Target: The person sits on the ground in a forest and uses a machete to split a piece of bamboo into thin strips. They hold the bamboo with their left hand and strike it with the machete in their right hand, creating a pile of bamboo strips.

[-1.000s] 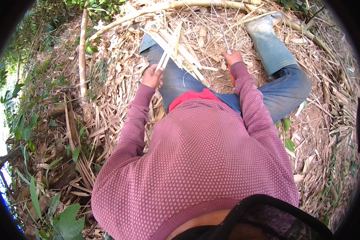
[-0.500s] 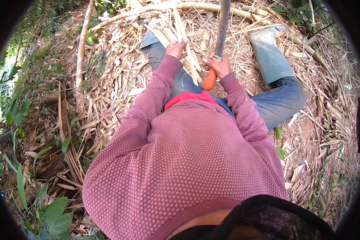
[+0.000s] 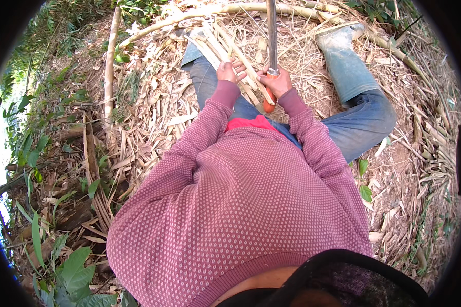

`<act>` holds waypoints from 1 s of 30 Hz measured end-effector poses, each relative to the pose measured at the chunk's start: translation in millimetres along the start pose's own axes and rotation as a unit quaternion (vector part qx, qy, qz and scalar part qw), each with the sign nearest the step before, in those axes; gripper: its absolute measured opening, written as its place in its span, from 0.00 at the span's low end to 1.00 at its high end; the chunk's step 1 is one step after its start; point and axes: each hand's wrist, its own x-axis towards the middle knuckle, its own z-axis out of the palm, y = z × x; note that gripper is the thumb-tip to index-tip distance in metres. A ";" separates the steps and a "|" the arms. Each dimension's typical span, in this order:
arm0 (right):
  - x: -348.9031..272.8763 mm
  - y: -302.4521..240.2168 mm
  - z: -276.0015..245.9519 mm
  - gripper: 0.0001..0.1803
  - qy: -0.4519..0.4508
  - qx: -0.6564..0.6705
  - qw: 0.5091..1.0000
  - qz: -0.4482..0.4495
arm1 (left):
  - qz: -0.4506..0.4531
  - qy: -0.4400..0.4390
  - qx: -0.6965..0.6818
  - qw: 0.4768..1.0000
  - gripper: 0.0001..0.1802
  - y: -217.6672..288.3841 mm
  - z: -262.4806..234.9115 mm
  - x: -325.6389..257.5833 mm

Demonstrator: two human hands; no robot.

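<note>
The left arm [image 3: 176,163] and right arm [image 3: 320,138] both reach forward, elbows bent, forearms slanting inward toward the middle of the body. The left hand [image 3: 231,71] has its fingers apart and loosely bent, their tips toward the right hand [image 3: 277,83]. That one is curled in a grip, thumb side facing the left. Sleeves cover both wrists, and the hands are near each other without touching.
</note>
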 end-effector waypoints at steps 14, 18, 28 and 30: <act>4.0 -10.8 -33.9 0.11 -0.065 -0.137 0.988 -0.001 | 0.481 0.029 0.626 0.613 0.36 69.5 -39.9 -19.3; -3.4 -17.1 -32.4 0.12 -0.151 -0.057 0.986 0.043 | 0.449 -0.128 0.744 0.478 0.30 98.2 -62.1 -2.2; -0.1 -43.8 -46.9 0.14 -0.062 -0.056 0.990 0.116 | 0.458 -0.253 0.655 0.545 0.10 97.6 -122.9 -5.0; 7.4 -34.9 -64.2 0.14 0.032 -0.209 0.976 0.052 | 0.471 -0.203 0.654 0.556 0.09 93.3 -134.2 -0.2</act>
